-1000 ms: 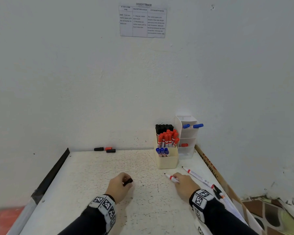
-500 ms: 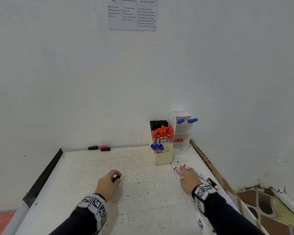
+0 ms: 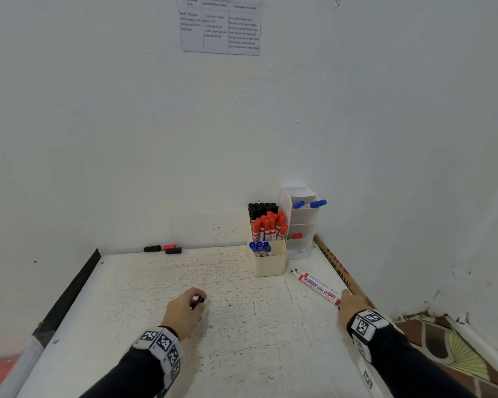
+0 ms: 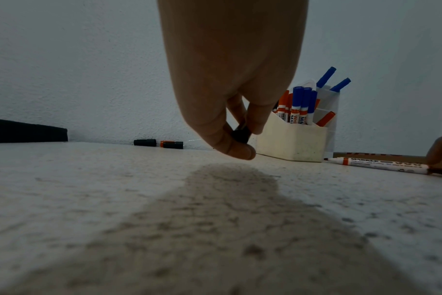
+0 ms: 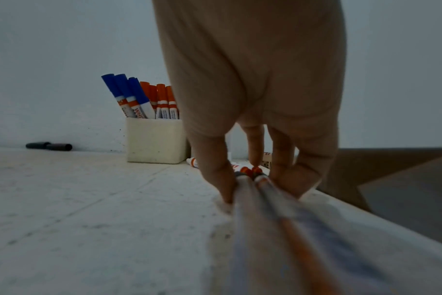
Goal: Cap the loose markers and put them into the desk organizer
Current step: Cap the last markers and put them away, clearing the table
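While left hand [image 3: 184, 310] pinching cap [image 3: 197, 303]

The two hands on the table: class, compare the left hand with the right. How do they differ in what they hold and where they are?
The left hand pinches a small black cap mid-table; the right hand touches the rear ends of two uncapped markers at the table's right edge. The cap is lifted off the table; the markers lie flat on it. Both wrists wear tagged bands.

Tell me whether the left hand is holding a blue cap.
No, the left hand pinches a black cap just above the table.
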A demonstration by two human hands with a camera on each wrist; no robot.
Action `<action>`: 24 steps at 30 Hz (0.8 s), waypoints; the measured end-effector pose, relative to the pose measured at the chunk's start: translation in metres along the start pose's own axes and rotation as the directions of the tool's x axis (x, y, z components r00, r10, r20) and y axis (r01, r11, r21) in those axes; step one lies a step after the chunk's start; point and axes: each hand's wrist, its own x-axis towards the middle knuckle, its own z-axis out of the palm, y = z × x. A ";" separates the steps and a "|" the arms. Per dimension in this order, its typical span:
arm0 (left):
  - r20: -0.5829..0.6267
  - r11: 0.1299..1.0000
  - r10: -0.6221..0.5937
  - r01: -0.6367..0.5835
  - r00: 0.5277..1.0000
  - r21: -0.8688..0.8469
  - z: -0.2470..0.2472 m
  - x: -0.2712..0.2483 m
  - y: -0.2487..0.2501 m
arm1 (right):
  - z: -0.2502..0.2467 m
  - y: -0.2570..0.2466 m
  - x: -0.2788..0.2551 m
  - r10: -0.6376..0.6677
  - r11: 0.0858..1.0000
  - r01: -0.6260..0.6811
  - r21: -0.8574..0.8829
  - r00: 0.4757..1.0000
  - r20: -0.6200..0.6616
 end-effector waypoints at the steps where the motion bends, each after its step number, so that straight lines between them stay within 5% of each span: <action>1: 0.001 1.000 -0.001 0.001 1.000 0.000 0.000 -0.001 0.000 | 0.000 -0.001 0.000 -0.011 1.000 0.011 0.027 1.000 0.006; 14: -0.015 0.999 -0.046 0.046 0.999 -0.010 -0.017 0.000 -0.013 | -0.007 -0.073 0.017 -0.040 0.814 0.063 0.578 0.998 -0.053; 18: -0.029 0.997 -0.068 0.068 0.997 0.023 -0.022 0.003 -0.019 | -0.007 -0.076 0.021 -0.170 0.833 0.207 0.513 0.978 -0.120; 21: -0.022 0.997 -0.066 0.067 0.998 0.045 -0.020 0.006 -0.023 | 0.002 -0.067 0.025 -0.224 0.940 0.225 0.258 0.974 -0.032; 24: -0.023 0.996 -0.054 0.056 0.998 0.073 -0.018 0.010 -0.025 | 0.009 -0.059 0.031 -0.235 0.947 0.233 0.223 0.972 -0.016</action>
